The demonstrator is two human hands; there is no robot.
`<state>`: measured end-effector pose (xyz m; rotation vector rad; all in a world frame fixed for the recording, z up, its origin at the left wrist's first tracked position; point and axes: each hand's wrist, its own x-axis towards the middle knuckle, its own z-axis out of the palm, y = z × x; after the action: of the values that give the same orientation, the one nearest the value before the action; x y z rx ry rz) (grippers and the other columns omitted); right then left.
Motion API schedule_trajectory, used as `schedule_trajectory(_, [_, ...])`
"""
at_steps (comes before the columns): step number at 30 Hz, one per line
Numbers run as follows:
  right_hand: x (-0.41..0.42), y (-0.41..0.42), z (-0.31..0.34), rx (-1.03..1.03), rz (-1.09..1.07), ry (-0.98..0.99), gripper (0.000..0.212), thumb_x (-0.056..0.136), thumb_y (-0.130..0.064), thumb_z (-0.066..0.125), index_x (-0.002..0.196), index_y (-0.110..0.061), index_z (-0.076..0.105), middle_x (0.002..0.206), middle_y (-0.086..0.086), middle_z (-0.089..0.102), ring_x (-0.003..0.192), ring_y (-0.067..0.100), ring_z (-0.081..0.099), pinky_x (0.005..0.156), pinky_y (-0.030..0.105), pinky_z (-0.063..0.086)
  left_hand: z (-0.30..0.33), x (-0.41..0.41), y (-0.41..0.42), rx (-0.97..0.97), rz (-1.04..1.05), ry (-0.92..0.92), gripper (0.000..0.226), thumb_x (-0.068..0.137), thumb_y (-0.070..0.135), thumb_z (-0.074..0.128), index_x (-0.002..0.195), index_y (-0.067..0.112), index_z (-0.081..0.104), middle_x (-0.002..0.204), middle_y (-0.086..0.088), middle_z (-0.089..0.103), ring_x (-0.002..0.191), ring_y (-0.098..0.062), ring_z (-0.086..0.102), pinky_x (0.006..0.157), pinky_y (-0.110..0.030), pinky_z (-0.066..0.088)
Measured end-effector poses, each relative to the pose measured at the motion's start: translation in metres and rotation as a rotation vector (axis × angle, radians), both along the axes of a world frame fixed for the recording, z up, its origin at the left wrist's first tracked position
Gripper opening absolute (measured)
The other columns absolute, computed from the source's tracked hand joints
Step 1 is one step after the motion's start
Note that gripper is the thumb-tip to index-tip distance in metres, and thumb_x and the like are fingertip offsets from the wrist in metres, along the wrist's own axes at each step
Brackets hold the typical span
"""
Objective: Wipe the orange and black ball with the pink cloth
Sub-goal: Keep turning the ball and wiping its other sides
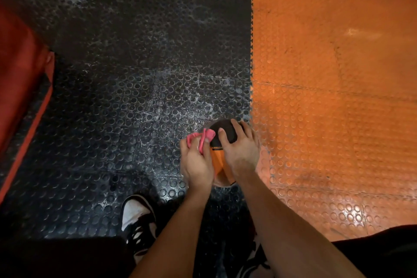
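From the head view, the ball [222, 142] sits low between both hands above the seam where the black floor mat [126, 70] meets the orange floor mat [334, 88]. Its black half faces away from the person and its orange half faces toward them. The right hand [240, 150] lies over the top, fingers [235, 125] spread and clamped on the ball. The left hand [197, 163] presses the bunched pink cloth [203, 136] against the ball's left side, fingers closed on the cloth. A black-and-white shoe [138, 216] stands below.
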<state>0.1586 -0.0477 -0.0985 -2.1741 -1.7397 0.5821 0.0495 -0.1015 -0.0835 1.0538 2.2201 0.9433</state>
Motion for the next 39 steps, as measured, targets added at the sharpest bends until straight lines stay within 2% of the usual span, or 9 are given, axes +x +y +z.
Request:
schedule_trajectory(4, [0.007, 0.000, -0.003, 0.029, -0.005, 0.028, 0.066, 0.092, -0.071, 0.044, 0.145, -0.035, 0.058, 0.151, 0.000, 0.056, 0.139, 0.029, 0.046, 0.117, 0.053, 0.037, -0.001, -0.013, 0.035, -0.081, -0.122, 0.034, 0.029, 0.100, 0.043, 0.059, 0.115, 0.021, 0.069, 0.112, 0.007, 0.049, 0.082, -0.007, 0.054, 0.059, -0.009, 0.033])
schedule_trajectory(7, [0.012, 0.004, -0.005, 0.020, -0.011, 0.045, 0.065, 0.093, -0.071, 0.043, 0.145, -0.034, 0.059, 0.149, 0.000, 0.057, 0.136, 0.029, 0.049, 0.114, 0.052, 0.039, -0.002, -0.007, 0.030, -0.041, -0.108, 0.014, 0.032, 0.100, 0.047, 0.057, 0.114, 0.020, 0.068, 0.113, 0.005, 0.050, 0.083, -0.006, 0.056, 0.063, -0.013, 0.047])
schedule_trajectory(10, [0.018, 0.007, -0.007, -0.002, -0.017, 0.067, 0.067, 0.093, -0.074, 0.041, 0.145, -0.035, 0.058, 0.151, -0.001, 0.056, 0.137, 0.027, 0.048, 0.114, 0.052, 0.041, -0.003, 0.008, -0.006, 0.023, -0.092, -0.011, 0.029, 0.100, 0.051, 0.056, 0.113, 0.026, 0.064, 0.118, 0.009, 0.048, 0.086, -0.008, 0.062, 0.072, -0.032, 0.062])
schedule_trajectory(14, [0.022, 0.005, -0.007, 0.011, -0.013, 0.095, 0.068, 0.093, -0.074, 0.040, 0.146, -0.035, 0.058, 0.151, -0.001, 0.056, 0.139, 0.027, 0.047, 0.114, 0.052, 0.041, -0.003, 0.017, -0.031, 0.048, -0.102, -0.012, 0.023, 0.099, 0.044, 0.061, 0.106, 0.023, 0.066, 0.118, 0.007, 0.049, 0.089, -0.011, 0.060, 0.074, -0.036, 0.059])
schedule_trajectory(22, [0.028, 0.003, -0.014, 0.027, -0.010, 0.103, 0.065, 0.095, -0.072, 0.041, 0.145, -0.035, 0.058, 0.151, -0.002, 0.056, 0.140, 0.025, 0.047, 0.116, 0.049, 0.039, -0.002, -0.008, 0.060, -0.129, -0.193, 0.016, 0.043, 0.096, 0.064, 0.054, 0.091, 0.021, 0.063, 0.102, 0.005, 0.055, 0.075, -0.006, 0.055, 0.060, -0.023, 0.047])
schedule_trajectory(29, [0.025, 0.013, 0.007, -0.055, -0.074, 0.075, 0.067, 0.094, -0.073, 0.048, 0.150, -0.038, 0.045, 0.154, 0.009, 0.043, 0.143, 0.034, 0.036, 0.119, 0.056, 0.031, 0.004, 0.008, 0.001, -0.016, -0.163, 0.054, 0.038, 0.101, 0.054, 0.052, 0.111, 0.019, 0.065, 0.119, 0.003, 0.052, 0.090, -0.011, 0.062, 0.078, -0.031, 0.058])
schedule_trajectory(35, [0.008, 0.009, 0.010, -0.053, -0.134, 0.033, 0.059, 0.100, -0.061, 0.046, 0.146, -0.025, 0.052, 0.152, 0.009, 0.049, 0.143, 0.034, 0.040, 0.117, 0.054, 0.032, 0.006, 0.021, -0.019, 0.030, -0.124, 0.039, 0.026, 0.098, 0.041, 0.062, 0.109, 0.018, 0.068, 0.117, 0.006, 0.052, 0.086, -0.008, 0.060, 0.076, -0.033, 0.060])
schedule_trajectory(37, [0.003, 0.000, 0.007, -0.045, -0.126, 0.004, 0.065, 0.099, -0.063, 0.042, 0.152, -0.026, 0.047, 0.158, 0.008, 0.045, 0.148, 0.033, 0.035, 0.120, 0.057, 0.028, 0.005, 0.018, -0.005, 0.016, -0.130, 0.039, 0.027, 0.098, 0.041, 0.063, 0.112, 0.018, 0.068, 0.116, 0.007, 0.053, 0.086, -0.008, 0.060, 0.076, -0.030, 0.059])
schedule_trajectory(39, [0.001, -0.005, 0.007, -0.044, -0.119, -0.006, 0.070, 0.098, -0.065, 0.037, 0.156, -0.027, 0.044, 0.162, 0.003, 0.042, 0.151, 0.032, 0.032, 0.121, 0.059, 0.026, 0.005, 0.013, 0.016, -0.006, -0.144, 0.031, 0.030, 0.098, 0.042, 0.064, 0.112, 0.017, 0.068, 0.112, 0.010, 0.053, 0.083, -0.005, 0.059, 0.069, -0.016, 0.054])
